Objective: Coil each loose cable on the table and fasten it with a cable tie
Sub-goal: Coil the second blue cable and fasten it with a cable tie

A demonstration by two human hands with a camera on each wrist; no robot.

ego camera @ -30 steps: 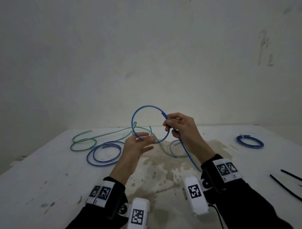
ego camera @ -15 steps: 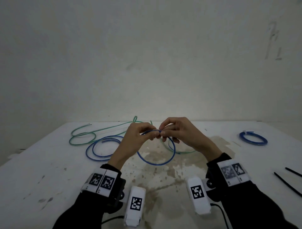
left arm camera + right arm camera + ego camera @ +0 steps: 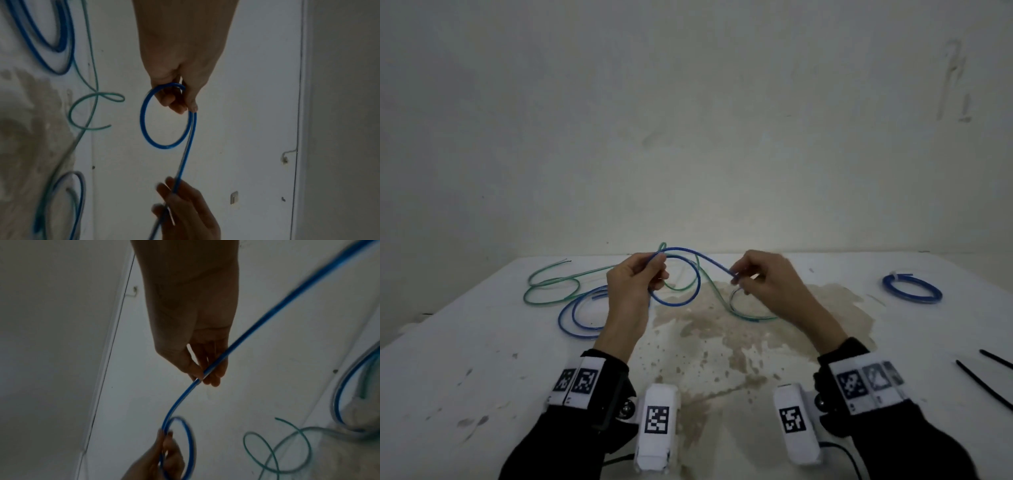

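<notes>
My left hand pinches a small loop of blue cable above the table, thumb against fingers where the loop crosses. From there the cable runs right to my right hand, which pinches it between thumb and fingertips. The left wrist view shows the left hand holding the round blue loop, with the right hand below. In the right wrist view the right hand holds the blue cable, which trails off behind it. A green cable lies loose on the table.
On the white table more blue cable lies in loose loops at the left. A coiled blue cable sits at the far right, with black cable ties near the right edge. A brown stain covers the middle.
Half a second ago both hands met at the loop. Now they have drawn apart, the right hand moving right along the cable while the left keeps the loop.
</notes>
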